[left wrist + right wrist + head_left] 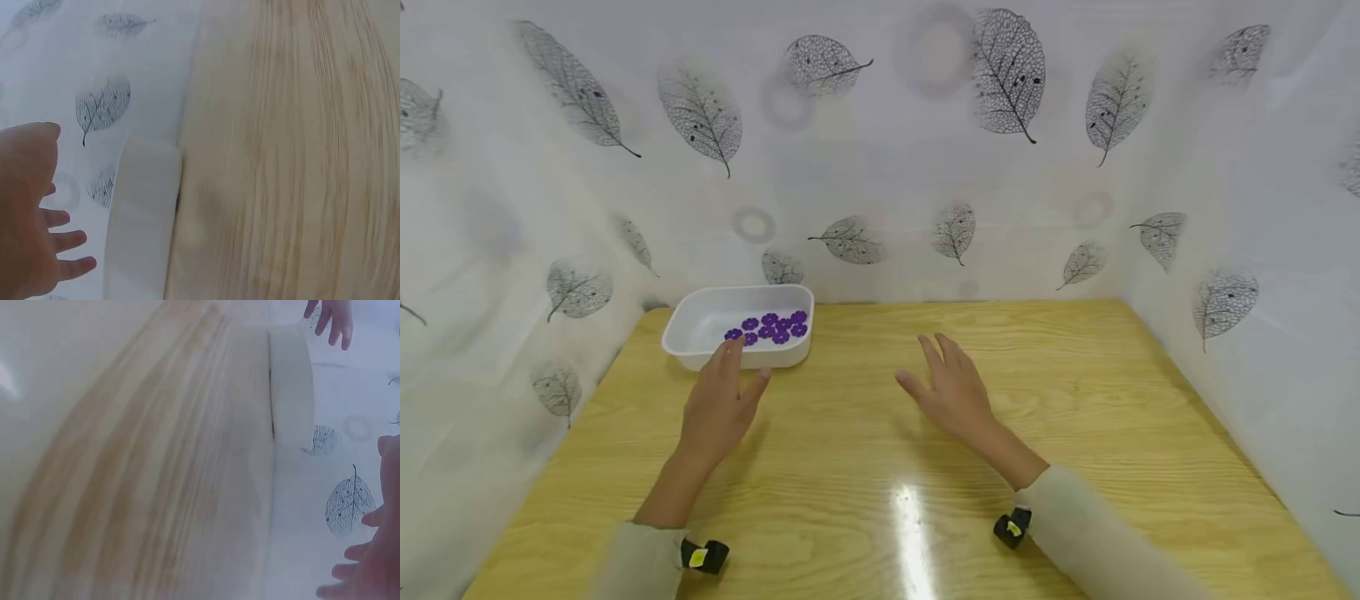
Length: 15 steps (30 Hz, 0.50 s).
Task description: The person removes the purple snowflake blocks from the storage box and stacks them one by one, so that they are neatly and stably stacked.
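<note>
A white rectangular tub stands at the back left of the table, with several small purple flower-shaped pieces gathered in its right half. My left hand is held just in front of the tub, fingers extended and thumb apart; its fingertips overlap the near rim in the head view. Over the middle of the table, to the right of the tub, is my right hand, fingers spread and holding nothing. The left wrist view shows the tub's outer wall beside the left hand.
The wooden table has a glossy light streak near its front. A white curtain printed with grey leaves closes off the back and both sides. Each sleeved wrist carries a small black camera.
</note>
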Each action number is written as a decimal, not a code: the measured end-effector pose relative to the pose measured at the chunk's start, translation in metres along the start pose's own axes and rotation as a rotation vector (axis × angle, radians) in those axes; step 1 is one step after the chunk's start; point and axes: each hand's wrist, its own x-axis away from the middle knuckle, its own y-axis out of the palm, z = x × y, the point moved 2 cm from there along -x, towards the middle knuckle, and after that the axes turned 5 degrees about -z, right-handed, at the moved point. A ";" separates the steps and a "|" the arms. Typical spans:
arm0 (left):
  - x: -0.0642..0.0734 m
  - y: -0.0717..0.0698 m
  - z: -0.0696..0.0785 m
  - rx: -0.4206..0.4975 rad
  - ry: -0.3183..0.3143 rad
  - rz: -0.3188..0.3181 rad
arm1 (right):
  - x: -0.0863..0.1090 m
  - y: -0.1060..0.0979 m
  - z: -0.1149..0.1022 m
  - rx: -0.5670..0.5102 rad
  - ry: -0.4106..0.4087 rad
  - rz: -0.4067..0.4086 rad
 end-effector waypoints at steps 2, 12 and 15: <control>-0.002 -0.006 -0.009 0.010 -0.016 0.012 | -0.004 0.003 -0.008 -0.054 -0.017 -0.005; -0.021 -0.034 -0.068 0.125 -0.149 0.033 | -0.039 0.032 -0.040 -0.410 -0.091 -0.043; -0.027 -0.040 -0.086 0.190 -0.166 0.069 | -0.055 0.044 -0.046 -0.456 -0.108 -0.060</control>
